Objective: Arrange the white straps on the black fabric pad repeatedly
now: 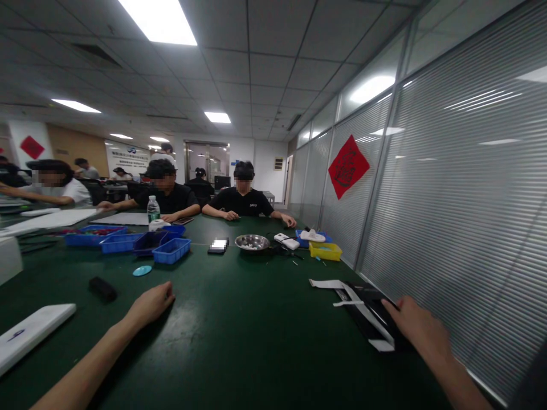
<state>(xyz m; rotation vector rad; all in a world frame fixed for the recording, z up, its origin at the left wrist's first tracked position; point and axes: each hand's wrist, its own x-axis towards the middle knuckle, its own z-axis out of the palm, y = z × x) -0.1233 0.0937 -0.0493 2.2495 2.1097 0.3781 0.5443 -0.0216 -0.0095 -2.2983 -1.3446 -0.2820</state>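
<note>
My left hand (154,300) rests on the green table (239,330) with its fingers curled together; whether something small is inside cannot be made out. Left of it lie a black object (103,288) and a light blue disc (142,271). At the right, my right hand (412,319) has its thumb and fingers at the edge of a black sheet or bag (363,319), which has white strips (361,306) lying across it.
Blue trays (171,251), a bottle (153,209), a phone (217,246), a metal bowl (252,244) and a yellow tray (325,251) stand farther back. A white box (36,333) lies at the left. People sit across the table; a glass wall (453,199) borders the right.
</note>
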